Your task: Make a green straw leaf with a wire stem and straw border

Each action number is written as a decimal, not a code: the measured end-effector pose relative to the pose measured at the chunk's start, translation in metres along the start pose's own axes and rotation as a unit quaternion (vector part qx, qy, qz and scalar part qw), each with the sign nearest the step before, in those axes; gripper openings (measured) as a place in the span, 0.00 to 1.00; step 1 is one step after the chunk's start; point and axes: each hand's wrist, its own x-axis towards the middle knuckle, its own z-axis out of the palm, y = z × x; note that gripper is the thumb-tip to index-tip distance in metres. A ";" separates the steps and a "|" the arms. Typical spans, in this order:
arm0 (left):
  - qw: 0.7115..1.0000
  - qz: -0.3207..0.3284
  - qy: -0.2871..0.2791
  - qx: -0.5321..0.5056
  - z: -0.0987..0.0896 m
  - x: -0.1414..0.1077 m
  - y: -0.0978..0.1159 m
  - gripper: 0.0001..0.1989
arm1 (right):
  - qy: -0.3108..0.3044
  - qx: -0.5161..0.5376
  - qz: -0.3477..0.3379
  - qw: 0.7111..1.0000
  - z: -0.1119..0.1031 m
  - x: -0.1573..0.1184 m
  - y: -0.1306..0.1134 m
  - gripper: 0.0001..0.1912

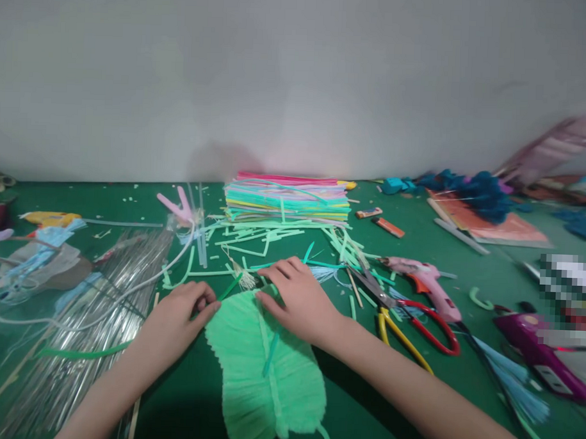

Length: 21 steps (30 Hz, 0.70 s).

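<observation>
A light green leaf-shaped piece made of fuzzy pipe cleaners [287,398], with a raised rib down its middle, lies in front of me. My right hand [297,300] is over its top end, thumb and fingers closed around the tip, which they partly hide. My left hand [186,315] is at the leaf's upper left edge, thumb and fingers pinched together on a darker green pipe cleaner [230,286]. That strip slants up from the left fingertips toward the right hand. A short teal strip [271,354] lies across the leaf.
Behind the hands is a stack of coloured pipe cleaners [286,203], with loose pieces in front. Red-and-yellow-handled pliers [390,306] and a pink glue gun [425,282] lie right; a purple tool [538,353] lies farther right. Silvery wires [98,302] spread left, near a yellow glue gun [53,219].
</observation>
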 end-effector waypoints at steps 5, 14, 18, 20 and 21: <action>0.998 0.006 0.058 -0.019 -0.009 -0.002 -0.002 0.16 | -0.075 -0.076 -0.009 0.994 -0.019 -0.016 0.014 0.22; 0.986 0.110 0.063 -0.106 -0.039 0.002 0.079 0.16 | 0.033 0.450 0.071 0.890 -0.045 -0.013 -0.013 0.15; 0.984 0.142 0.059 -0.090 -0.042 0.029 0.095 0.16 | 0.144 0.525 0.125 0.829 -0.061 0.007 0.003 0.19; 0.982 0.150 0.096 -0.057 -0.047 0.046 0.084 0.17 | 0.200 0.486 0.154 0.837 -0.073 0.014 0.031 0.21; 0.981 0.155 0.107 -0.037 -0.049 0.055 0.076 0.18 | 0.213 0.470 0.162 0.841 -0.080 0.017 0.047 0.21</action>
